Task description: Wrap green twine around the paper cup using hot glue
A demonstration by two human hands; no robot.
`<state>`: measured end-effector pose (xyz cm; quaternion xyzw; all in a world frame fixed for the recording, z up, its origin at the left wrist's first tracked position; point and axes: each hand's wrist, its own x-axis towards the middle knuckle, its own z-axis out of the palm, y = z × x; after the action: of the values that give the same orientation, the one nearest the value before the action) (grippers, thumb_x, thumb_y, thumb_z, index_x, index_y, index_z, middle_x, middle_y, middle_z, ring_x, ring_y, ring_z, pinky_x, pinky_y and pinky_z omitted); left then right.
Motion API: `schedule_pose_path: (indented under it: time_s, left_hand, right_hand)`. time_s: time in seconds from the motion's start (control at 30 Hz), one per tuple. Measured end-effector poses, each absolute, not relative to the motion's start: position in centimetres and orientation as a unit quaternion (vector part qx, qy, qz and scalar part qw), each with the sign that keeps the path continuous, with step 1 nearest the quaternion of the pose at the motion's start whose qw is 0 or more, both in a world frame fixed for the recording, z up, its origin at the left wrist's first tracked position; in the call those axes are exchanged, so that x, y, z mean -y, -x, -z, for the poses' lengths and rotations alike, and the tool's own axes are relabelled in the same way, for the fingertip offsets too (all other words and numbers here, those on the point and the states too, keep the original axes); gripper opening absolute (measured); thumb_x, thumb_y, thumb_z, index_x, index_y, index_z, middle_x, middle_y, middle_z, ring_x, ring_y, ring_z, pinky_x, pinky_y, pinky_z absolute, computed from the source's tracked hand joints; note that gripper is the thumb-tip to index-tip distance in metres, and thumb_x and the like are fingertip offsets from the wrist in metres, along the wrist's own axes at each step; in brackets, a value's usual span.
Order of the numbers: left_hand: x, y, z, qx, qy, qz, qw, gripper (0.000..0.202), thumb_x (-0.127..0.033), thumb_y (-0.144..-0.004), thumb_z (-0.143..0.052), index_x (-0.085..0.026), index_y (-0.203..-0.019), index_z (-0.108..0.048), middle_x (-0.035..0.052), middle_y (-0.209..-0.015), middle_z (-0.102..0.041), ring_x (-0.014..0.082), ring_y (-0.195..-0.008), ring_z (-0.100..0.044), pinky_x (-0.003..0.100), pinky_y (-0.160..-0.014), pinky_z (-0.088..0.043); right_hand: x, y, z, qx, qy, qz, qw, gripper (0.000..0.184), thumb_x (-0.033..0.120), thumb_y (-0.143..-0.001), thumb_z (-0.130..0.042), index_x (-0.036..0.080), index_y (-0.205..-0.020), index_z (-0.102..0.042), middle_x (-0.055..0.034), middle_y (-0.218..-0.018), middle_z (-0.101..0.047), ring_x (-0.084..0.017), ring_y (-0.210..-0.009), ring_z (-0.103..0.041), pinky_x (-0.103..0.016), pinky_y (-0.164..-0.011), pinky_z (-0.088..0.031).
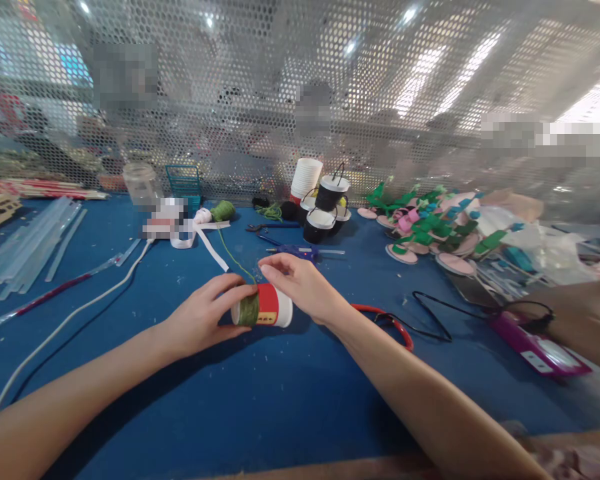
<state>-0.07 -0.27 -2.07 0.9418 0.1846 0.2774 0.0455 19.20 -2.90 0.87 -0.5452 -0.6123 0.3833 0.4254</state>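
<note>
A paper cup (269, 301) lies on its side above the blue table, its red band showing and its white rim end facing right. Green yarn (247, 311) is wound around the cup's left end. My left hand (203, 312) grips that wound end, fingers over the top and thumb below. Just above the cup's right side is my right hand (303, 285), thumb and fingertips drawn together; what they pinch, if anything, I cannot make out. A strand runs from the cup back to a green yarn ball (223, 211).
Beyond the hands lie a blue glue gun (300, 252) and pliers (275, 227). Black-wrapped cups (320, 223) and stacked white cups (306, 177) stand behind. Glue sticks (40, 247) are left; felt pieces (425, 227) and a purple power strip (537, 343) right, beside another person's arm (580, 320).
</note>
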Motion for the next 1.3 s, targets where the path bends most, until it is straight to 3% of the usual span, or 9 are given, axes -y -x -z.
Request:
schedule_pose_path:
  time_s: [0.2, 0.33, 0.57, 0.83, 0.97, 1.1, 1.2, 1.3]
  left_hand:
    - [-0.2, 0.3, 1.7, -0.205, -0.932, -0.293, 0.055, 0.044, -0.025, -0.076, -0.060, -0.017, -0.115, -0.041, 0.0119, -0.109, -0.048, 0.0229, -0.100, -0.054, 0.036, -0.083, -0.051]
    - [0.0, 0.3, 1.7, -0.181, -0.940, -0.289, 0.021, 0.041, -0.022, -0.078, -0.057, -0.018, -0.116, -0.040, 0.0115, -0.108, -0.049, 0.0228, -0.099, -0.053, 0.037, -0.083, -0.050]
    - [0.2, 0.3, 1.7, -0.120, -0.955, -0.265, -0.061, 0.035, -0.017, -0.083, -0.050, -0.018, -0.116, -0.041, 0.0120, -0.107, -0.050, 0.0238, -0.097, -0.052, 0.039, -0.081, -0.049]
    - [0.2, 0.2, 2.1, -0.151, -0.955, -0.256, -0.003, 0.055, -0.018, -0.080, -0.054, -0.019, -0.128, -0.027, 0.0125, -0.108, -0.048, 0.0251, -0.102, -0.051, 0.041, -0.083, -0.049]
    - [0.2, 0.2, 2.1, -0.154, -0.961, -0.231, 0.008, 0.048, -0.016, -0.077, -0.056, -0.018, -0.120, -0.035, 0.0126, -0.106, -0.048, 0.0245, -0.100, -0.052, 0.039, -0.081, -0.051]
    - [0.1, 0.0, 1.8, -0.140, -0.959, -0.246, 0.004, 0.036, -0.016, -0.078, -0.055, -0.014, -0.110, -0.038, 0.0198, -0.120, -0.044, 0.0284, -0.111, -0.046, 0.043, -0.085, -0.048]
    - [0.0, 0.0, 1.7, -0.118, -0.962, -0.247, 0.008, 0.032, -0.016, -0.080, -0.054, -0.014, -0.107, -0.038, 0.0192, -0.116, -0.051, 0.0264, -0.101, -0.054, 0.043, -0.080, -0.050]
    - [0.0, 0.0, 1.9, -0.128, -0.961, -0.244, -0.003, 0.045, -0.016, -0.078, -0.056, -0.013, -0.117, -0.033, 0.0159, -0.106, -0.056, 0.0256, -0.095, -0.056, 0.042, -0.078, -0.052]
  right_hand:
    - [3.6, -19.3, -1.9, 0.656, 0.547, -0.379, 0.357, 0.039, 0.034, -0.073, -0.062, 0.017, -0.108, -0.054, -0.0123, -0.116, -0.057, -0.022, -0.106, -0.053, -0.040, -0.089, -0.041]
    - [3.8, -19.5, -1.6, 0.650, 0.534, -0.432, 0.326, 0.047, 0.033, -0.071, -0.064, 0.017, -0.113, -0.051, -0.0104, -0.115, -0.057, -0.020, -0.098, -0.057, -0.037, -0.082, -0.046]
    - [4.7, -19.8, -0.6, 0.635, 0.543, -0.445, 0.322, 0.050, 0.032, -0.068, -0.066, 0.015, -0.113, -0.051, -0.0076, -0.105, -0.060, -0.019, -0.091, -0.058, -0.035, -0.080, -0.047]
    - [5.2, -19.2, -0.4, 0.656, 0.564, -0.387, 0.319, 0.049, 0.030, -0.065, -0.067, 0.017, -0.110, -0.052, -0.0087, -0.113, -0.056, -0.020, -0.099, -0.055, -0.039, -0.089, -0.041]
    - [5.3, -18.8, -0.4, 0.653, 0.585, -0.367, 0.311, 0.052, 0.029, -0.062, -0.069, 0.017, -0.110, -0.053, -0.0107, -0.115, -0.055, -0.021, -0.100, -0.055, -0.040, -0.089, -0.041]
    - [5.3, -18.7, -0.5, 0.654, 0.592, -0.361, 0.304, 0.054, 0.028, -0.063, -0.068, 0.012, -0.112, -0.051, -0.0122, -0.114, -0.056, -0.021, -0.098, -0.056, -0.038, -0.088, -0.043]
    - [5.4, -18.8, -0.4, 0.660, 0.587, -0.357, 0.304, 0.053, 0.029, -0.064, -0.068, 0.011, -0.111, -0.052, -0.0125, -0.112, -0.056, -0.021, -0.097, -0.056, -0.038, -0.088, -0.043]
    - [5.3, -18.9, 0.0, 0.666, 0.584, -0.345, 0.310, 0.051, 0.029, -0.063, -0.069, 0.014, -0.109, -0.054, -0.0109, -0.112, -0.057, -0.021, -0.100, -0.055, -0.038, -0.090, -0.041]
